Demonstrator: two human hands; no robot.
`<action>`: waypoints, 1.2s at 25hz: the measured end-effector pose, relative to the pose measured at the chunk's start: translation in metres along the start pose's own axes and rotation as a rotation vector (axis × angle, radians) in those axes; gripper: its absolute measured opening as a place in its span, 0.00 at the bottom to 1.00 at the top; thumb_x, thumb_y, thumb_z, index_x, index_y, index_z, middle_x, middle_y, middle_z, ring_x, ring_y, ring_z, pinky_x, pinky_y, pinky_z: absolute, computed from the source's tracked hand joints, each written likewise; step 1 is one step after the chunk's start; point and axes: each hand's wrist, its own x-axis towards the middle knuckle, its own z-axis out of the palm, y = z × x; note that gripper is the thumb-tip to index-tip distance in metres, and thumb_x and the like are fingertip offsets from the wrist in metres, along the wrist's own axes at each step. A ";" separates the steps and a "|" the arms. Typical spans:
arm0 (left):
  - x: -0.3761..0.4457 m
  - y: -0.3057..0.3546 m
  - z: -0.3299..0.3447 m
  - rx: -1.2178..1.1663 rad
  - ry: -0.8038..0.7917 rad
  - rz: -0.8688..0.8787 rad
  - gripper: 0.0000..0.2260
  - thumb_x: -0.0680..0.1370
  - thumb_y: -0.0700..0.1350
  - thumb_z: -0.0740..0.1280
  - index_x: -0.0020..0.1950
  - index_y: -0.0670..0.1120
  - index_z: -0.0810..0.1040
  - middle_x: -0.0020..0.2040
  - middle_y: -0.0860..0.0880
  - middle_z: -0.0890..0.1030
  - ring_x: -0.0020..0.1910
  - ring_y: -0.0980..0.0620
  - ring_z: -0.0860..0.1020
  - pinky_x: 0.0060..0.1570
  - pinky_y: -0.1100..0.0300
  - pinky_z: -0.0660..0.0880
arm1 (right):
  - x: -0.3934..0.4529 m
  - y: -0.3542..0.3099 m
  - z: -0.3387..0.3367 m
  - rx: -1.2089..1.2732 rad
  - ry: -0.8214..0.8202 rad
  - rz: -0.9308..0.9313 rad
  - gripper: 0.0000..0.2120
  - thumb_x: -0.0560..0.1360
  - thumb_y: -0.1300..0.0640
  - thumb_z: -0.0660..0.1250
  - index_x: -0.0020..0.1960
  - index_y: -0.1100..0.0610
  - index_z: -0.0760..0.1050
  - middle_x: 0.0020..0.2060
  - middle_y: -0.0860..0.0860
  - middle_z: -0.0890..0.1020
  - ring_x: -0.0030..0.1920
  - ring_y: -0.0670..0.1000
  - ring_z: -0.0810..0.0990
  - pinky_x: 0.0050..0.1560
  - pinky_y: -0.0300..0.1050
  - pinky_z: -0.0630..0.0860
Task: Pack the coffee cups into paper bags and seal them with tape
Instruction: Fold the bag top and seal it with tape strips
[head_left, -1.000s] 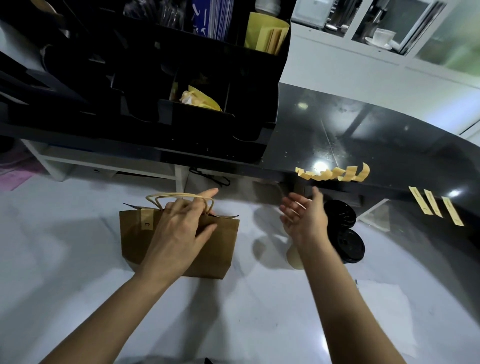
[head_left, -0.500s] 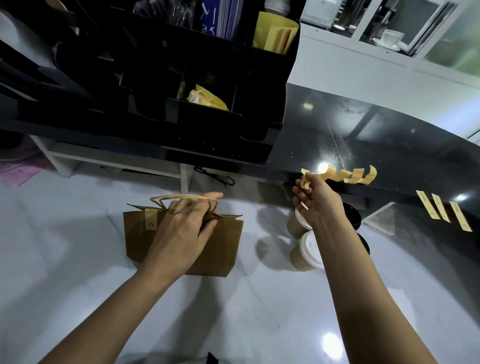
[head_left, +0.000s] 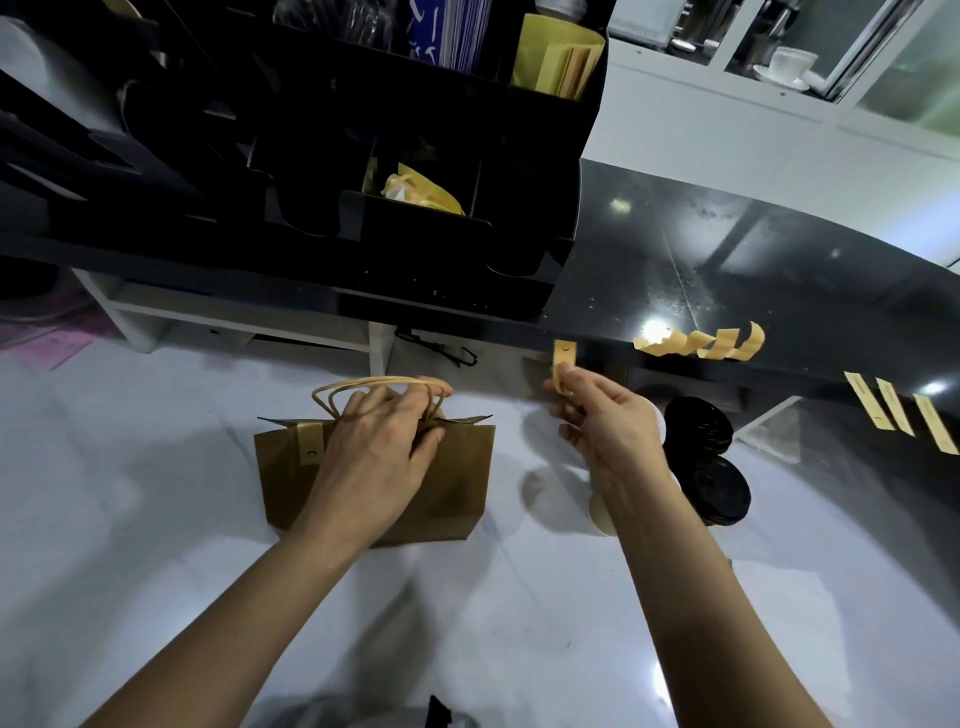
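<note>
A brown paper bag (head_left: 457, 483) stands on the white counter, one tape strip (head_left: 310, 442) stuck over its top edge at the left. My left hand (head_left: 382, 447) grips the bag's top and its paper handles (head_left: 363, 387), pinching the opening together. My right hand (head_left: 605, 421) is raised to the right of the bag and pinches a yellow tape strip (head_left: 562, 361) that stands upright. Behind my right forearm stand coffee cups with black lids (head_left: 724, 488); a white-lidded cup (head_left: 602, 517) is mostly hidden by the arm.
More curled tape strips (head_left: 701, 343) hang off the edge of the black raised counter (head_left: 753, 270), with three flat strips (head_left: 901, 410) further right. A black organiser (head_left: 415, 234) with yellow packets fills the back left. White counter (head_left: 156, 493) surrounds the bag.
My right hand reached up to the strips on the black counter edge, took one, and has drawn it back down and left towards the bag. My left hand stayed on the bag's top.
</note>
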 end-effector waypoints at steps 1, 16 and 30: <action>-0.001 0.001 0.000 0.001 0.009 -0.001 0.15 0.80 0.49 0.67 0.67 0.55 0.73 0.56 0.50 0.77 0.60 0.49 0.73 0.56 0.52 0.75 | -0.008 0.003 0.003 -0.032 -0.036 -0.008 0.06 0.78 0.56 0.72 0.48 0.58 0.85 0.43 0.53 0.88 0.33 0.45 0.79 0.35 0.39 0.73; -0.004 0.005 0.000 0.064 0.030 0.059 0.04 0.80 0.46 0.66 0.54 0.54 0.74 0.50 0.52 0.78 0.53 0.51 0.73 0.50 0.57 0.71 | -0.066 0.021 0.039 -0.105 -0.125 -0.089 0.10 0.77 0.61 0.73 0.49 0.60 0.71 0.32 0.51 0.86 0.27 0.43 0.80 0.29 0.33 0.72; 0.002 0.006 -0.005 0.112 -0.034 0.154 0.13 0.81 0.42 0.65 0.62 0.55 0.78 0.56 0.53 0.78 0.55 0.53 0.68 0.53 0.60 0.66 | -0.061 0.032 0.050 -0.161 -0.095 -0.055 0.14 0.76 0.58 0.74 0.45 0.56 0.68 0.35 0.56 0.86 0.26 0.47 0.78 0.34 0.40 0.75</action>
